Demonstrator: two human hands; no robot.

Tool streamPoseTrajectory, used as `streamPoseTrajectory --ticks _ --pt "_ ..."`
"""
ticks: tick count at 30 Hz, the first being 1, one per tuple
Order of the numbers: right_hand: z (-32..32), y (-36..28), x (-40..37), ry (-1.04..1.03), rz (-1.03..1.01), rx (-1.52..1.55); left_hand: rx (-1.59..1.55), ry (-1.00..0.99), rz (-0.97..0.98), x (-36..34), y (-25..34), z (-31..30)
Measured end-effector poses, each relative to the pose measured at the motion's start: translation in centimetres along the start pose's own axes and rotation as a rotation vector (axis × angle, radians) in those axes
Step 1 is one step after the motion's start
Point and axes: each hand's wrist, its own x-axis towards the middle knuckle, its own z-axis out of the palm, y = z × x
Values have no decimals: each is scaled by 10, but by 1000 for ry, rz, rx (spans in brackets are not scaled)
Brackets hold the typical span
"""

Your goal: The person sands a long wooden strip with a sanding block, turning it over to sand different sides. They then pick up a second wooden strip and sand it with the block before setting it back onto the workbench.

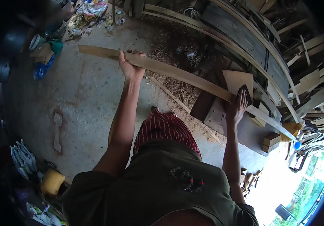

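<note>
A long thin wooden board (184, 77) slants across the view from upper left down to the right. My left hand (133, 67) grips it near its upper-left end, with the thumb on top and fingers wrapped round the far edge. At the board's right end, my right hand (238, 108) lies with its fingers stretched out against a small black object (246, 94). Whether that object is held cannot be made out. Behind it stands a light plywood piece (236, 81), on a dark bench surface (218, 116).
Long curved-looking planks (259, 62) and a pile of scrap wood (310, 81) are at the right. Wood shavings (180, 88) cover part of the concrete floor (83, 132). Small wood blocks (271, 140) sit at the bench edge. A yellow container (53, 180) stands lower left.
</note>
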Motion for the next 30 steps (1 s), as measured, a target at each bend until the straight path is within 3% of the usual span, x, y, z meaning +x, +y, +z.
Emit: streamPoseTrajectory --ticks 2,4,5,6,8,9,12,16,20,23,25,26,28,30 --pt "14 -27 3 62 -143 88 32 9 63 3 -4 1" --pt "19 -100 11 -29 -299 224 98 59 116 4 -1 -1" --pt "24 -173 13 -59 -442 275 166 101 155 10 -7 2" --pt "26 -208 12 -24 -543 496 170 89 134 9 -6 0" --pt "23 -266 18 -203 -702 268 227 8 78 7 2 -7" --pt "26 -281 17 -158 -719 386 341 90 139 13 6 -9" --pt "23 -268 22 -221 -792 456 340 24 90 12 14 -25" --pt "-6 -181 10 -283 -596 353 336 97 112 4 8 -16" --pt "-16 -126 -4 -104 -509 77 329 115 72 -2 10 -19" --pt "13 -161 3 -153 -401 318 296 78 5 -7 -2 -21" --pt "19 -214 14 -267 -481 430 331 497 103 -20 -17 7" --pt "24 -236 18 -259 -634 275 346 492 75 -17 -23 5" --pt "42 -246 13 -200 -612 374 375 620 -149 -10 -28 -12" --pt "43 -233 13 -276 -619 413 415 571 -154 -7 -35 -26"
